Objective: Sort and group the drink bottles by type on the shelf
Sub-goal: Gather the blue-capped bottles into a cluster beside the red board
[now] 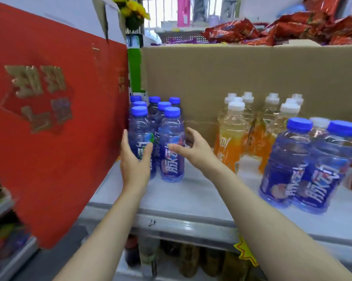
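While most blue bottles stand together at the shelf's left, two more blue ones wait right, past the orange drinks; both hands hover beside the group, fingers spread, holding nothing

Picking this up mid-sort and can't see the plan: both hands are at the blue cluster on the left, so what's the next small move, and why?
Probably reach the right hand over to the two blue-capped bottles at the right front and bring them to the blue cluster. Both hands look open and empty, and those two stand apart from their kind, in front of the orange bottles.
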Demonstrator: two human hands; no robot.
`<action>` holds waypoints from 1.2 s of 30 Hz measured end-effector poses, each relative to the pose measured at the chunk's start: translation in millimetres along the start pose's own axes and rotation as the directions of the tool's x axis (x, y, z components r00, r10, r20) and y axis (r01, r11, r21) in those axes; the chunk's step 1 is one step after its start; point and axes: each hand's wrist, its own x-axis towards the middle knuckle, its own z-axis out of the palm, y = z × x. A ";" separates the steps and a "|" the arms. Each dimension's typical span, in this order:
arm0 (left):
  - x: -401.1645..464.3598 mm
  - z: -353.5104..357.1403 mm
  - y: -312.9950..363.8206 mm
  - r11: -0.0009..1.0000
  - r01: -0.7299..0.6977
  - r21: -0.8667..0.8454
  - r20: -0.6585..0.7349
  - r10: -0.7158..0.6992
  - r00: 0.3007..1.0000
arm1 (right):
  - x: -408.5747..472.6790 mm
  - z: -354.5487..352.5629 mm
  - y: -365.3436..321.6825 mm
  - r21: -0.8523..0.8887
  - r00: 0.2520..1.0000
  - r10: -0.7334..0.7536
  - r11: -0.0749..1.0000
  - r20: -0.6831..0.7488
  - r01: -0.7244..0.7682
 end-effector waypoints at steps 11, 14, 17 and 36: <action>-0.9 -2.9 1.5 0.985 0.146 -0.096 0.223 -0.122 0.967 | -44.7 -41.1 20.4 -0.053 0.971 -0.077 0.996 -0.227 0.067; -16.9 15.0 12.4 0.970 0.181 -0.161 0.349 -0.115 0.930 | -65.3 -65.9 25.5 -0.072 0.952 -0.075 0.996 -0.298 0.055; -29.4 36.4 25.2 0.956 0.214 -0.202 0.461 -0.100 0.882 | -81.3 -85.4 30.2 -0.080 0.930 -0.079 0.995 -0.360 0.054; -64.3 105.6 56.4 0.925 0.301 -0.232 0.689 -0.062 0.722 | -104.8 -143.0 41.0 -0.227 0.898 -0.125 0.973 -0.423 0.028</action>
